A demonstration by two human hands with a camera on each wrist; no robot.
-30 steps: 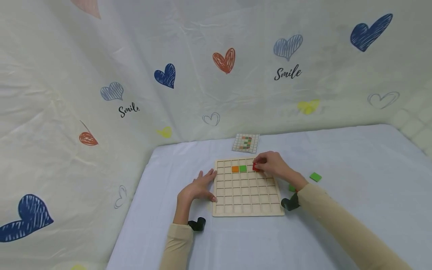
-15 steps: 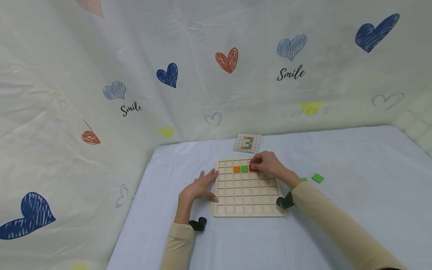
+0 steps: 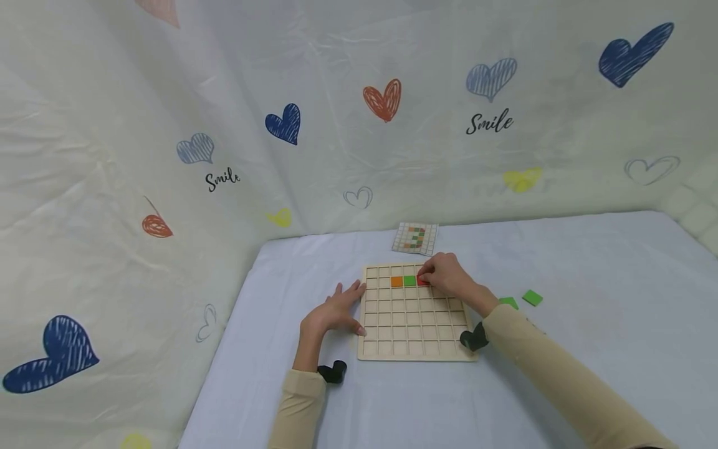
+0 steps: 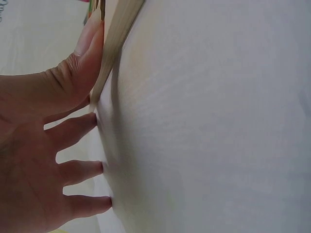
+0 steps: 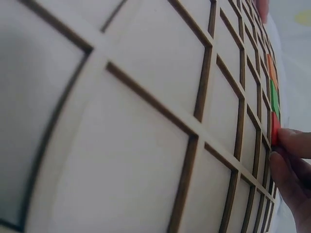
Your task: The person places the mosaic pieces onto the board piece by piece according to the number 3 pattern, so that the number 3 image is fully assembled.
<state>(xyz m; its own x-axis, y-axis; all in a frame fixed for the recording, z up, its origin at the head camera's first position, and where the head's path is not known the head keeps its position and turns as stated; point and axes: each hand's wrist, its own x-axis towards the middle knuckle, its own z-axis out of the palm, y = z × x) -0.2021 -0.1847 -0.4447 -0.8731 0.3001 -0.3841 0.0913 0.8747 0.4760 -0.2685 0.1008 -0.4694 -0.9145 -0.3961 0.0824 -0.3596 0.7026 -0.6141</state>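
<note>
- Red tile (image 5: 275, 128): square, sides along the grid lines of the board (image 3: 414, 319).
- Right hand (image 3: 446, 274): grip clamped on it.
- Left hand (image 3: 333, 312): fingers apart, at board's left edge.

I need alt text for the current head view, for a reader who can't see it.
A person's right hand has its fingertips on a red tile, in line with a green tile and an orange tile on a gridded wooden board. The left hand rests at the board's left edge. A patterned card lies beyond the board.
</note>
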